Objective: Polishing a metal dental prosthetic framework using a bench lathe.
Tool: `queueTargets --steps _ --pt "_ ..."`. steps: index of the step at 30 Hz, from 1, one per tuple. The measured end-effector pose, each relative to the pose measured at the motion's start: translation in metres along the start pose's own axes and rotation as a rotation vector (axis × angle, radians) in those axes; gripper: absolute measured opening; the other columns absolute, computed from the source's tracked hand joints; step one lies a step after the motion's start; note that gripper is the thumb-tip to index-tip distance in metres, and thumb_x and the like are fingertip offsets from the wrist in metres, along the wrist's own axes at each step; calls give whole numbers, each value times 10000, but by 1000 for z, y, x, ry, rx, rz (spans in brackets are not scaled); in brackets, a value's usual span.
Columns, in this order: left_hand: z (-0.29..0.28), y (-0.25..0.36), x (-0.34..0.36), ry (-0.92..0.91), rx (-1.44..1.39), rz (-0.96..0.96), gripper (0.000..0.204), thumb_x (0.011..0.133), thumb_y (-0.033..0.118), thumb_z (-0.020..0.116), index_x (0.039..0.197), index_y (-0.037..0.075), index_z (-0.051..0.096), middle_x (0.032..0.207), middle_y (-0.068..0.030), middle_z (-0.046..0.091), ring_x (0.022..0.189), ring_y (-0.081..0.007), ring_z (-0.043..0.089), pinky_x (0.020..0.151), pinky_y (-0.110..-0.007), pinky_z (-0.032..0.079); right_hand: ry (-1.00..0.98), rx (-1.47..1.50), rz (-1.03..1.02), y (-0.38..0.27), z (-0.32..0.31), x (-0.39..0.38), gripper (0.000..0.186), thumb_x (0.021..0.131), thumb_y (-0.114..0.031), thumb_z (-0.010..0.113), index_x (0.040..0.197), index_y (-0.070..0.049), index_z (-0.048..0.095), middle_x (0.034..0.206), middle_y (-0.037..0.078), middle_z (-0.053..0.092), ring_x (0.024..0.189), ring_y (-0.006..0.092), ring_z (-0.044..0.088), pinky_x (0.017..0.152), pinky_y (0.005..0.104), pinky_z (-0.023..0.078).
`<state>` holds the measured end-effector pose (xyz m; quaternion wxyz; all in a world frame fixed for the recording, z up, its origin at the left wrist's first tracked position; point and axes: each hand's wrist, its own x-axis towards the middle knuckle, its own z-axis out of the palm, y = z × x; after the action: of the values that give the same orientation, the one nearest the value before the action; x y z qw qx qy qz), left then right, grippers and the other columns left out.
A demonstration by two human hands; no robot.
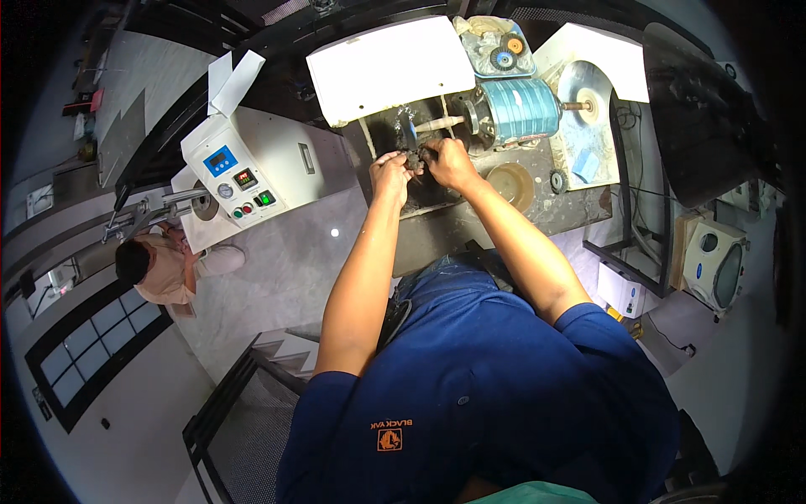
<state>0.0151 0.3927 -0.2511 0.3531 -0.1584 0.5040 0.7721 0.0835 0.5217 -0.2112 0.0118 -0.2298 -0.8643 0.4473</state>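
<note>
Both of my arms reach forward to a bench-mounted polishing motor (522,111) with a ribbed blue-green housing. My left hand (389,178) has its fingers closed on a small dark, lumpy piece (413,160). My right hand (452,165) pinches the same piece from the other side; its fingertips are partly hidden. Just beyond the piece, close to my fingers, a thin wheel (410,133) sits at the end of the tapered spindle (438,123). Whether the piece touches the wheel, I cannot tell. Dark residue coats the recess around it.
A white hood (390,67) stands over the wheel. Right of my right hand is a round bowl (510,186). Small wheels lie in a blue tray (495,46) behind the motor. A white control box (231,172) stands left; a person (164,265) crouches beyond it.
</note>
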Motion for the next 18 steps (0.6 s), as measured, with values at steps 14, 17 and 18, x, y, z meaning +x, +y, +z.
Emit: queueTargets --steps 14,17,18 --pt "-7 -15 -6 -127 -47 193 89 873 -71 488 897 11 511 863 -103 573 715 -213 596 623 -390 550 80 61 -135 2 1 -12 204 785 -35 611 976 13 665 890 251 630 851 393 630 714 398 512" --pt "-8 -16 -8 -161 -36 211 106 880 -80 479 900 19 512 879 -99 571 752 -204 592 636 -398 557 113 77 -169 3 1 -13 208 780 -25 615 978 17 661 901 251 627 848 394 629 706 398 511" --pt "-7 -16 -8 -161 -37 210 106 880 -80 479 900 19 512 879 -99 571 752 -204 592 636 -398 557 115 80 -163 3 1 -13 204 779 -24 618 973 19 660 899 251 626 847 395 629 703 397 510"
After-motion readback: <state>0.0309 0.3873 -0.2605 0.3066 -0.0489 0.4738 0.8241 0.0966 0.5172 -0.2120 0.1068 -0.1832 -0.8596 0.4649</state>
